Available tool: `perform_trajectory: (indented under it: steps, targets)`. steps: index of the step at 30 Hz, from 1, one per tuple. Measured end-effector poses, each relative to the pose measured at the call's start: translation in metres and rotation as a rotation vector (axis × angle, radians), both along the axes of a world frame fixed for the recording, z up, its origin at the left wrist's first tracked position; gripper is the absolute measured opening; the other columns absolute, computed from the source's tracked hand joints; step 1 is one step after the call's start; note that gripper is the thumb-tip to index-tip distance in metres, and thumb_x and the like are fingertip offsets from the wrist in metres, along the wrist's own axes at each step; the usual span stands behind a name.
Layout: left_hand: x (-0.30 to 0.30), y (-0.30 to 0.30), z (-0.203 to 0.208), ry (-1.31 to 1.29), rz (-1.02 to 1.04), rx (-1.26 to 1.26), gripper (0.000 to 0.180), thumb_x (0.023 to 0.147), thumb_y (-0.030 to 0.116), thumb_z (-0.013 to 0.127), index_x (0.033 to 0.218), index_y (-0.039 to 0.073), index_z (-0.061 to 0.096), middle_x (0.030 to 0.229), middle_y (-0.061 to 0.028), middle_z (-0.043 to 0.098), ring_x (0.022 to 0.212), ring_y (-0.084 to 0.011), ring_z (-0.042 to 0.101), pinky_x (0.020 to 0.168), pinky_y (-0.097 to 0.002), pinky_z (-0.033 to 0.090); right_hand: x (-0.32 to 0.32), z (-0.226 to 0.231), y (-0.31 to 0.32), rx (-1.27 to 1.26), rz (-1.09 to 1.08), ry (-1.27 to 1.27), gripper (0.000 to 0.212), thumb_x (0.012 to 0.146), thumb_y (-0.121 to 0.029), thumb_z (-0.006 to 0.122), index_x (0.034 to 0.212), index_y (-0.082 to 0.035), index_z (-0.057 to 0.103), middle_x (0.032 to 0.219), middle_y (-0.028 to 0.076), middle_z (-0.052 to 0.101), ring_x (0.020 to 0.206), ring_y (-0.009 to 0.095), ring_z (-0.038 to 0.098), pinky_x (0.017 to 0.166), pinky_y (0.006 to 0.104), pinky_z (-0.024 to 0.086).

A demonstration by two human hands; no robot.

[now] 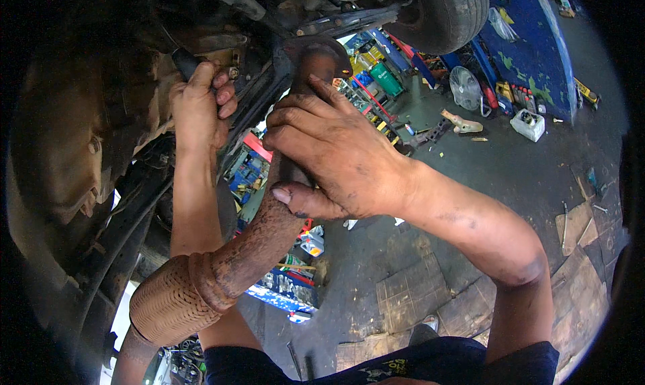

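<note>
A rusty exhaust pipe [259,234] slants down to the lower left from beneath a raised car. Its lower part carries a braided flex section [176,297]; a flange shows near its upper end. My right hand [342,153] is wrapped around the upper pipe, fingers over the top and thumb underneath. Farther left, my left hand [200,109] is closed around a black handle [185,64], whose thin shaft runs up into the dark underbody. The shaft's far tip is hidden. A small metal fitting [234,72] sits beside the left fingers.
A tyre [447,12] hangs at the top. Brown underbody panels [60,150] fill the left side. On the workshop floor are a fan [465,88], a white container [528,125], cardboard sheets [413,291] and a wrench [565,227]. A blue panel [531,42] stands at upper right.
</note>
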State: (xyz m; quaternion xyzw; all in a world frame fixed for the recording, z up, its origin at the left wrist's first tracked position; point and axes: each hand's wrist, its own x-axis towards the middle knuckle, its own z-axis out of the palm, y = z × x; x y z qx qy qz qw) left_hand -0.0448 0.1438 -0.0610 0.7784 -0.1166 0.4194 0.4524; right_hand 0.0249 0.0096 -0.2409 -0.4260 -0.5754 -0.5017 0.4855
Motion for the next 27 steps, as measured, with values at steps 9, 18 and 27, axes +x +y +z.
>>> perform_trajectory:
  steps: [9,18,27]
  targets:
    - [-0.015,0.015,0.006,0.014,0.124,0.092,0.012,0.096,0.013,0.066,0.092,0.005,0.058,0.072,-0.0029,0.055,0.053,-0.0096,0.046,0.041,-0.0243,0.029,0.002,-0.005,0.007,0.054,0.011,0.005,0.053,0.086,-0.051,0.069,0.111,-0.005,0.063,0.113,0.014,0.06,0.119,0.035,0.055,0.114,0.0623,0.033]
    - [-0.009,0.015,0.003,-0.016,0.129,0.039,0.019,0.096,0.017,0.069,0.099,0.001,0.06,0.074,-0.0031,0.053,0.053,-0.0103,0.045,0.042,-0.0242,0.029,0.0,0.004,-0.002,0.162,0.028,-0.059,0.049,0.093,-0.053,0.063,0.099,-0.004,0.065,0.103,0.014,0.062,0.113,0.033,0.058,0.114,0.0604,0.034]
    - [0.039,-0.022,-0.009,-0.024,-0.373,-0.209,0.012,0.098,0.011,0.065,0.101,0.002,0.058,0.087,-0.0066,0.056,0.075,-0.017,0.052,0.058,-0.0304,0.041,0.006,0.015,-0.003,0.056,-0.031,-0.071,0.056,0.092,-0.054,0.063,0.109,-0.001,0.066,0.107,0.014,0.063,0.116,0.033,0.057,0.114,0.0586,0.034]
